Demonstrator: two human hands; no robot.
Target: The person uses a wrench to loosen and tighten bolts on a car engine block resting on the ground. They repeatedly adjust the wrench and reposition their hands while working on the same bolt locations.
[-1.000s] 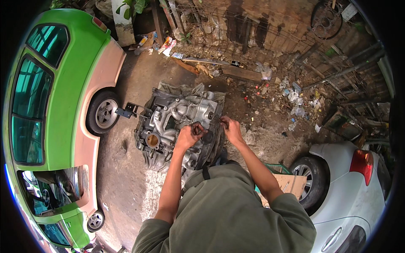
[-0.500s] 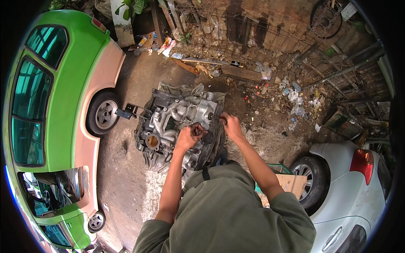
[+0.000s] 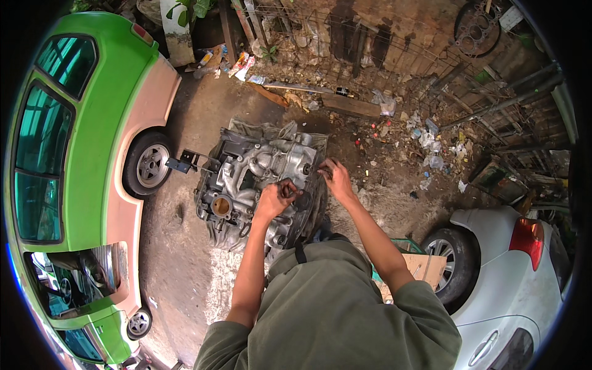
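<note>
A grey metal car engine (image 3: 243, 166) stands in front of me, with cast pipes and a round brown-lined opening (image 3: 221, 206) on its left part. My left hand (image 3: 275, 199) is closed over its near right part, the dirty, blackened fingertips pinched together. Whatever lies between those fingers, if anything, is hidden. At the engine's right edge my right hand (image 3: 336, 179) is also closed, thumb and fingers bent together beside a round shaft end (image 3: 307, 169). Something too small to make out may be in that pinch.
A green and pink car (image 3: 114, 105) stands on the left, a silver car (image 3: 505, 271) at the lower right. Against the far wall lie scattered rubbish (image 3: 431, 145) and a wooden plank (image 3: 351, 106). A cardboard piece (image 3: 425, 269) is near my right elbow.
My right hand has shifted slightly away from me along the engine's right edge. My left hand stays in place. The whole view has moved a little.
</note>
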